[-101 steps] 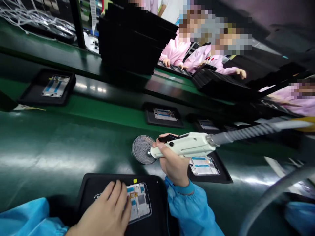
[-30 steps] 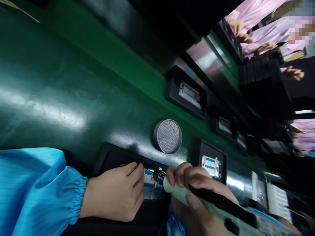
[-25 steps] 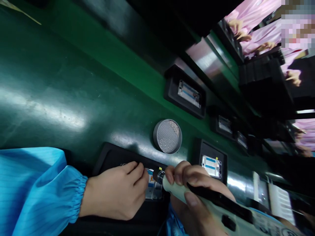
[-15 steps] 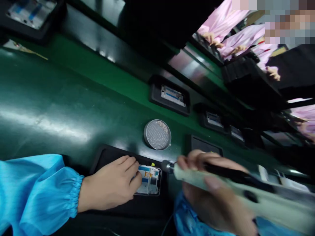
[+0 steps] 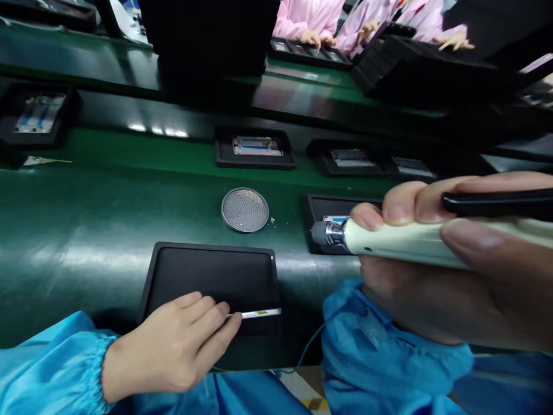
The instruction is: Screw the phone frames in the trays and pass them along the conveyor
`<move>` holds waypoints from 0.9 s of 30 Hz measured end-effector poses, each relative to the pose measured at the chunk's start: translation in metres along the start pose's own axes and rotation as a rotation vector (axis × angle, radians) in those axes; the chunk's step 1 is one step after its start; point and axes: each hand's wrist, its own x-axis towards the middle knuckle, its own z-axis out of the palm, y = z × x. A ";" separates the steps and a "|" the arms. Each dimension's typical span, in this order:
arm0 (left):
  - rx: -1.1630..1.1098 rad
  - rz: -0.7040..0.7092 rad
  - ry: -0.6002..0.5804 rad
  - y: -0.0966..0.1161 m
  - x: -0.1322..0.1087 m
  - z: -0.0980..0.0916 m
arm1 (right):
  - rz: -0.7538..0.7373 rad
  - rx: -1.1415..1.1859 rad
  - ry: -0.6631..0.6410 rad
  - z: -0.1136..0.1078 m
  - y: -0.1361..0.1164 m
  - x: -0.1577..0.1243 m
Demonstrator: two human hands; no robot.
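At lower centre, pinching phone frame (image 5: 261, 313) edge-on with left hand (image 5: 173, 337), seemingly for steadiness; at right, clasping power screwdriver (image 5: 401, 244) in right hand (image 5: 458, 288).

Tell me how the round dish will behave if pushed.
The round dish would probably slide rather than tip, as it looks low and wide. The small loose bits inside may shift or spill, since its top is open. Its even, round rim suggests it is stiff.

The right hand (image 5: 466, 288) and its pale driver (image 5: 406, 242) run off at three o'clock, the left hand (image 5: 179, 340) hides one end of the thin frame (image 5: 265, 313), and pink-sleeved people (image 5: 309, 16) are cut off at one.
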 end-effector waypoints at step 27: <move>0.057 0.008 -0.217 0.003 0.010 -0.008 | -0.125 0.380 0.070 -0.007 0.018 -0.001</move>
